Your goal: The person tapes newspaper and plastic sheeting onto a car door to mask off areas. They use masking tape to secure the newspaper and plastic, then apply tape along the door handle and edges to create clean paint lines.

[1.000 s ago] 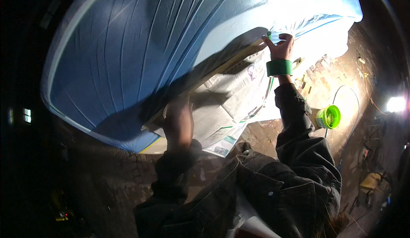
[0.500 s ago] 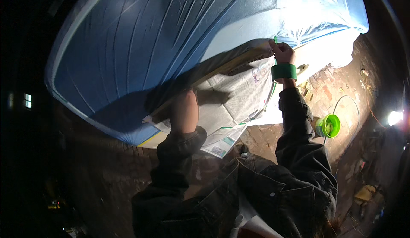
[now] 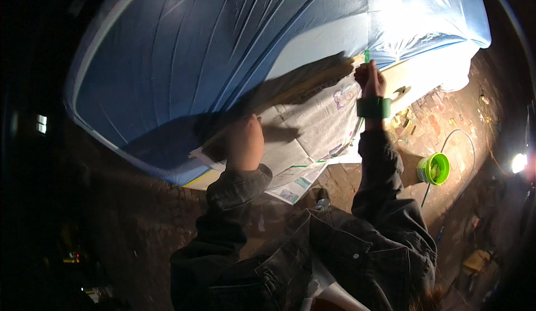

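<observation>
A sheet of newspaper [image 3: 312, 118] lies against the side of a large, pale-bodied object wrapped in blue plastic film [image 3: 234, 43]. My left hand [image 3: 245, 143] is at the newspaper's upper edge, left of its middle; blur and the hand itself hide the fingers. By the sheet's upper right corner is my right hand [image 3: 371, 81], fingers curled and thumb pointing up; anything inside them is hidden. A roll of green tape [image 3: 374, 108] circles my right wrist. Just above that hand, a short green tape strip [image 3: 367, 56] sticks at the film's lower border.
A bright green bucket [image 3: 434, 169] stands on the brick ground to the right, beside a thin cable [image 3: 472, 138]. Farther right a lamp [image 3: 519, 163] glares. Another printed sheet [image 3: 295, 187] hangs below the newspaper. Darkness covers the left side.
My right hand has come down slightly from the green strip, leaving it uncovered, and its thumb now points up. My left hand stays at the newspaper's edge. The view has shifted a little.
</observation>
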Demonstrator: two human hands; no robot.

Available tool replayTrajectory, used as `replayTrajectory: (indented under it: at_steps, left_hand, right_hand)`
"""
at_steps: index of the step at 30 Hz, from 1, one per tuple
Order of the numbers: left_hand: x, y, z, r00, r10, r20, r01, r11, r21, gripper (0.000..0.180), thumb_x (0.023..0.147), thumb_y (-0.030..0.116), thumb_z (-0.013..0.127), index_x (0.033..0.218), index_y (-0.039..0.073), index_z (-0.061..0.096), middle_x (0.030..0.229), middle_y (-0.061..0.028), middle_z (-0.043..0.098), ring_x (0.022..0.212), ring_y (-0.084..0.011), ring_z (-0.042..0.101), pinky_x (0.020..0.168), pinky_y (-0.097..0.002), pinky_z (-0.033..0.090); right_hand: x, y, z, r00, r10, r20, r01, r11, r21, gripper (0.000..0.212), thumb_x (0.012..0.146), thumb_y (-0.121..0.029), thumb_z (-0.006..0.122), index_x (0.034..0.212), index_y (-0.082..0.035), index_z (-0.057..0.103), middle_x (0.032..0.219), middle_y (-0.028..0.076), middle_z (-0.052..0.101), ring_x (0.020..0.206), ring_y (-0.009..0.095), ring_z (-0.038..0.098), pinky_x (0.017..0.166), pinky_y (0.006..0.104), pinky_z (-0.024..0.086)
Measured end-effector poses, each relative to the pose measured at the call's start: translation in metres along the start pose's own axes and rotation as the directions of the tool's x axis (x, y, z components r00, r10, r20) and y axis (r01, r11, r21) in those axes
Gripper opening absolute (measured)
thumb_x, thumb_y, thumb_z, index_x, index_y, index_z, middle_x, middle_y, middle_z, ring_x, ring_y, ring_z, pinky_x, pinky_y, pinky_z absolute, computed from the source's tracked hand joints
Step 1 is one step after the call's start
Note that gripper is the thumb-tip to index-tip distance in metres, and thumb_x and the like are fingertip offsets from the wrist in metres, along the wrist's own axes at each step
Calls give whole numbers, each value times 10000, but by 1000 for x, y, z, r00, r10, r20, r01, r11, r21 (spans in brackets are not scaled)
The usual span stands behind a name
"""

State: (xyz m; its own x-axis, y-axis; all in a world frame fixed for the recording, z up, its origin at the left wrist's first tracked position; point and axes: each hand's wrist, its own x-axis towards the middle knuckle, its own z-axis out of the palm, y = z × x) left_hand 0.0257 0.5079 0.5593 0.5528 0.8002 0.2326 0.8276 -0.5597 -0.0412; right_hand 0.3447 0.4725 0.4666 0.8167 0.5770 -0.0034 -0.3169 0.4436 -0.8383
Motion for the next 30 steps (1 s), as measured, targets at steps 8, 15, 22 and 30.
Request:
replayTrajectory:
  at_steps: [8, 15, 22, 30]
  left_hand:
    - [-2, 0, -3, 999, -23, -36, 21, 998, -65, 257, 955, 246, 503, 1023, 40, 642, 811, -194, 661, 743, -381, 639, 625, -451, 493]
    - [-14, -10, -21, 987, 55, -150, -104, 937, -334, 314, 900, 212, 605, 1173, 56, 593, 794, -160, 666, 722, -336, 651, 616, -409, 504]
    - [-105, -88, -63, 987, 152, 43, -131, 939, -319, 309, 863, 84, 641, 1171, 103, 652, 889, -144, 683, 793, -254, 683, 654, -351, 530]
    - [-131, -187, -52, 979, -197, 46, 202, 965, -165, 230, 926, 229, 600, 1105, 113, 685, 897, -159, 680, 759, -316, 671, 641, -360, 522]
  right_hand:
    - [-122, 92, 98, 880, 119, 460, -261, 930, 260, 308, 1019, -249, 466, 1041, 17, 619, 1017, 105, 668, 961, 193, 639, 883, 318, 498]
    - [-171, 102, 136, 876, 193, 441, -379, 841, 385, 228, 1001, -219, 517, 970, -24, 630, 947, 76, 668, 874, 148, 639, 778, 272, 511]
    - [-163, 116, 137, 888, 79, 452, -315, 821, 476, 230, 1007, -224, 493, 976, -25, 604, 1013, 108, 633, 973, 232, 615, 855, 341, 500]
    - [-165, 112, 142, 935, 37, 353, -215, 851, 480, 235, 996, -230, 521, 959, -16, 611, 974, 119, 638, 894, 225, 622, 784, 348, 521]
